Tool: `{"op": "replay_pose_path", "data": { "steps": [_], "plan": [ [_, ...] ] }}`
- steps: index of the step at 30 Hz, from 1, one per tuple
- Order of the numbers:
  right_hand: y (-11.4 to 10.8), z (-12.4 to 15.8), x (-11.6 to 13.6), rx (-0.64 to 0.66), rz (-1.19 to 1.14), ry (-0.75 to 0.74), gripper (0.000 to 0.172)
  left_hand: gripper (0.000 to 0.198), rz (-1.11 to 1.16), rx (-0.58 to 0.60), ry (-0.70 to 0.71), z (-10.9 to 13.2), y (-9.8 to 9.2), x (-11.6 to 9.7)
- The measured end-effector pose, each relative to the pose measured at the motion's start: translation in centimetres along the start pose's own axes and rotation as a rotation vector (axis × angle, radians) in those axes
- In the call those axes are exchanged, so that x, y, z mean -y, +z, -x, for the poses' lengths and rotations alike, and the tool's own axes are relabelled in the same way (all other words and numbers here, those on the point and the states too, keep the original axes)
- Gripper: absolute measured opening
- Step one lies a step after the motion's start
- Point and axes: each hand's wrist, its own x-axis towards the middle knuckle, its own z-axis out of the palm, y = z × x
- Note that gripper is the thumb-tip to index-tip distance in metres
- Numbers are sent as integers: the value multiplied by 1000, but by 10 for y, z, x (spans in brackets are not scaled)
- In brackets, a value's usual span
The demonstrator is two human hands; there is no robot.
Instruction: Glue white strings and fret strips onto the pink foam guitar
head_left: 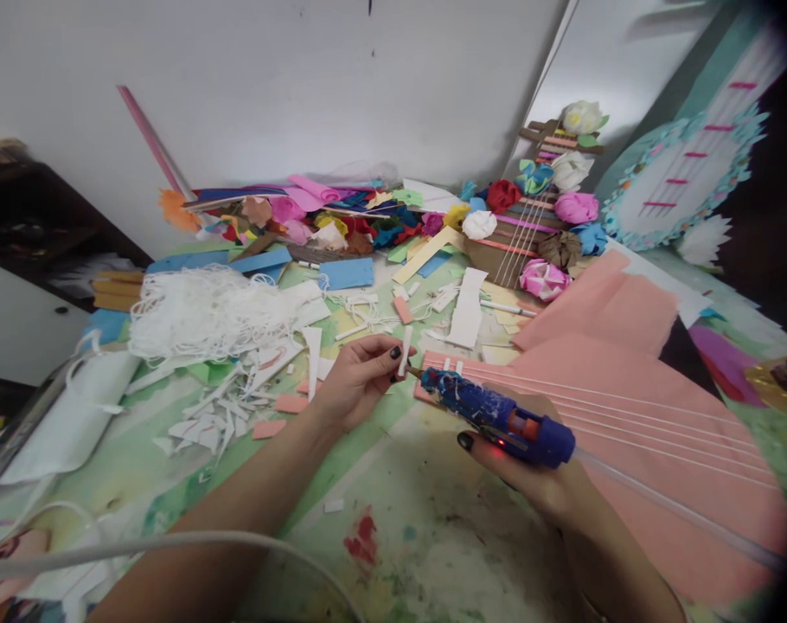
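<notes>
My left hand (361, 381) pinches a small white strip (405, 350), held upright between thumb and fingers. My right hand (529, 467) is wrapped round a blue glue gun (497, 415) with a small red light lit. Its nozzle points left and meets or nearly meets the strip's lower end; I cannot tell if they touch. A clear glue stick (666, 502) runs out of the gun's back. Beneath the gun lies a pink paper guitar shape (685, 424) with white strings along it and small white pieces at its narrow end.
A tangled white string heap (212, 311) and white paper scraps (205, 420) lie left. A white cable (238, 540) crosses the near left. Crumpled colored paper (342, 216) lines the wall. A flower-covered brown guitar (516, 242) and a teal one (679, 173) lean back right.
</notes>
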Motion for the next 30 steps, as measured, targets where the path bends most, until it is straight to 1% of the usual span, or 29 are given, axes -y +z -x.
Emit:
{"op": "replay_pose_path", "data": {
  "steps": [3, 6, 13, 18, 25, 30],
  "plan": [
    [-1, -2, 3, 73, 10, -24, 11, 22, 9, -7, 9, 0, 0, 0],
    [-1, -3, 5, 82, 34, -39, 14, 22, 11, -10, 16, 0, -1, 1],
    [-1, -4, 5, 57, 77, -67, 17, 21, 1, -11, 27, -1, -1, 2],
    [-1, -4, 7, 69, 80, -77, 19, 21, 9, -7, 28, -1, -1, 2],
    [-2, -7, 10, 67, 58, -62, 14, 21, 7, -3, 23, -1, -1, 3],
    [1, -4, 4, 43, 6, 1, 10, 20, -37, -12, 30, 0, 1, 4]
  ]
}}
